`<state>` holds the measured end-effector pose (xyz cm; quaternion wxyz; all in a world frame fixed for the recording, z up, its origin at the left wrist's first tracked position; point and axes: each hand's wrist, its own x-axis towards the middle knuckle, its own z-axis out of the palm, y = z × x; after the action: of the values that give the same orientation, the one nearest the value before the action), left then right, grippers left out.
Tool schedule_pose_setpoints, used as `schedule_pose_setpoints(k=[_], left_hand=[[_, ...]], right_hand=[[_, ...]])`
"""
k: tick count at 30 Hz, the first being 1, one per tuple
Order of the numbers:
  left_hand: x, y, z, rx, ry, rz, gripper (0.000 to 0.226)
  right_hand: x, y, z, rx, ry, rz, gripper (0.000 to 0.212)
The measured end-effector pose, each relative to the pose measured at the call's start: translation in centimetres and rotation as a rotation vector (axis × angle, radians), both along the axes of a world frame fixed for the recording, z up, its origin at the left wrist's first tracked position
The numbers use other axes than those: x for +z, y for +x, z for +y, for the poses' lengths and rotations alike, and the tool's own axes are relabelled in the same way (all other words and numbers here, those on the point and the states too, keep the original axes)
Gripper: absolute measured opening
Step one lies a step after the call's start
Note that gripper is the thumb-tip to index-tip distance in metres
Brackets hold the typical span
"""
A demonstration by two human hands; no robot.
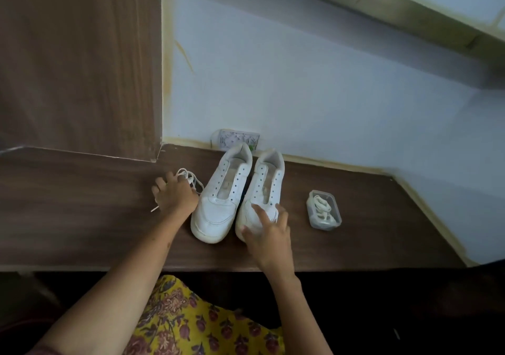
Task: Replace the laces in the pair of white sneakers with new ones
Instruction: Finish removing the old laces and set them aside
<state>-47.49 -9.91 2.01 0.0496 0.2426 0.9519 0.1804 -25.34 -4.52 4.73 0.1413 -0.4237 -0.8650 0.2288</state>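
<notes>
A dark wood-grain desk surface (82, 218) runs along a pale blue wall (300, 81), with a yellowish strip along the joint between them. At left, a wood-grain vertical panel (76, 62) stands on the desk against the wall. An angled beam (410, 13) crosses the upper right corner.

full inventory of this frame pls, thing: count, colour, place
sneakers: 2, white, unlaced, side by side mid-desk, toes toward the person
loose laces: 1 bundle, white, on the desk left of the sneakers
container: 1, clear plastic, right of the sneakers, white laces coiled inside
desk: 1, dark brown wood
patterned box: 1, white, against the wall behind the sneakers
left hand: on the loose laces
right hand: fingers spread on the right sneaker's toe
</notes>
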Motion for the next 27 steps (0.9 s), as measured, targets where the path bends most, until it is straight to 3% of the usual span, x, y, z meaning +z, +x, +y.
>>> schedule_pose_setpoints(k=[4, 8, 11, 21, 25, 27], left_hand=[[0.7, 2.2, 0.3, 0.004, 0.073, 0.093, 0.061], [0.2, 4.7, 1.2, -0.309, 0.294, -0.11, 0.065], [-0.3, 5.4, 1.3, -0.376, 0.411, -0.238, 0.066], [-0.9, 8.6, 2.0, -0.342, 0.317, -0.12, 0.074], [-1.0, 10.2, 2.4, -0.388, 0.349, -0.134, 0.096], [-0.9, 11.2, 2.6, -0.404, 0.35, -0.141, 0.096]], right_hand=[[-1.7, -1.5, -0.3, -0.065, 0.018, -0.093, 0.063], [-2.5, -2.2, -0.2, -0.153, 0.006, -0.073, 0.061], [-2.6, -2.0, 0.2, -0.161, 0.017, -0.088, 0.062], [-3.0, -0.1, -0.6, -0.254, -0.011, -0.052, 0.062], [-2.4, 1.7, -0.7, -0.315, -0.007, -0.033, 0.058], [-2.0, 2.7, -0.6, -0.34, -0.002, -0.036, 0.056]])
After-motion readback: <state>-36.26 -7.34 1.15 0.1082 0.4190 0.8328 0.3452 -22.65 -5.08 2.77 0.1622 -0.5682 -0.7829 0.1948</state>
